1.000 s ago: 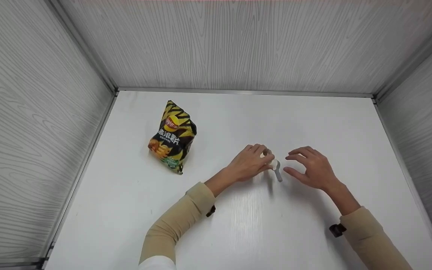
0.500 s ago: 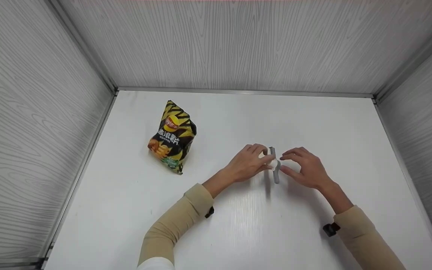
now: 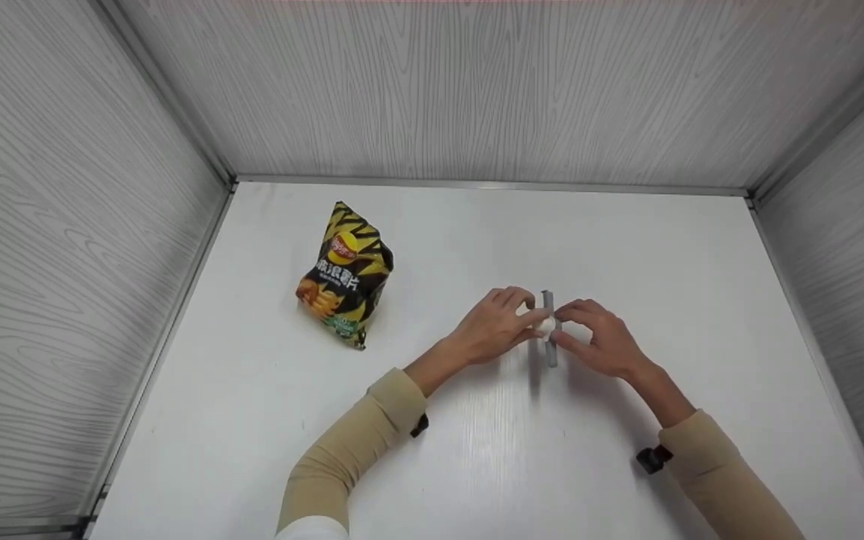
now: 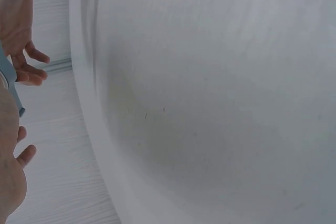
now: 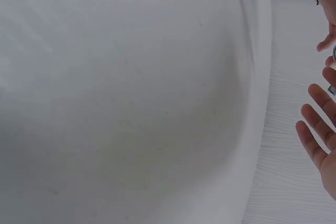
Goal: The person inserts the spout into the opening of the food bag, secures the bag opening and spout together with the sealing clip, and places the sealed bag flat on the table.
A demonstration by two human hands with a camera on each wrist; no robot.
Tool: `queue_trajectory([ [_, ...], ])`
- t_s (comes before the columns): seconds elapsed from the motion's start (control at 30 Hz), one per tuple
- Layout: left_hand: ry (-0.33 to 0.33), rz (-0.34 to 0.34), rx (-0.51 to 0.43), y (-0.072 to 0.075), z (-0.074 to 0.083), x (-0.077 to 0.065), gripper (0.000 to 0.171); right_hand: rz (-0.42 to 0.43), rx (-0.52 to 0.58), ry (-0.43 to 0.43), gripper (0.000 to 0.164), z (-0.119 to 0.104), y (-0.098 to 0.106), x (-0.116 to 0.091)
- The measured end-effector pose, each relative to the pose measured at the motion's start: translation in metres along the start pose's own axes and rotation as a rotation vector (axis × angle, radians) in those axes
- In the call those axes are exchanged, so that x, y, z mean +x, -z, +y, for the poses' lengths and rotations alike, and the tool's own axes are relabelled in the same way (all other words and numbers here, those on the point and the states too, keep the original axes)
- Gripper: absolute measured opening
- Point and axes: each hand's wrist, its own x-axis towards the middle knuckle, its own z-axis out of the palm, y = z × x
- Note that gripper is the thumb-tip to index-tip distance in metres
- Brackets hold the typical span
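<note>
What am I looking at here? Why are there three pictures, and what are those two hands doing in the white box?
These are a person's two bare hands, not a machine. The big picture comes from a camera on the person's head, looking down. The other two come from small cameras strapped to each wrist, so they mostly show the white table very close up.

On the table stands a yellow and black chip bag. The left hand pinches a small grey clip, holding it just above the table. The right hand has its fingertips at the clip's other side. Grey wood-patterned walls stand around the table.
</note>
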Motion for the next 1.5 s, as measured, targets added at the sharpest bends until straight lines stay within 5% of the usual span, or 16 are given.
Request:
queue_trajectory([
  [0.57,-0.022,0.014,0.079,-0.002,-0.001,-0.002,0.041,0.065,0.042,0.034,0.016,-0.002,-0.004,-0.001],
  [0.87,-0.01,-0.043,0.111,0.001,0.0,-0.001,0.044,0.127,-0.072,0.086,0.024,-0.003,-0.004,-0.003],
  [1.5,0.066,-0.162,-0.004,0.004,0.004,-0.002,0.046,0.239,-0.3,0.312,0.034,-0.001,-0.011,-0.004],
])
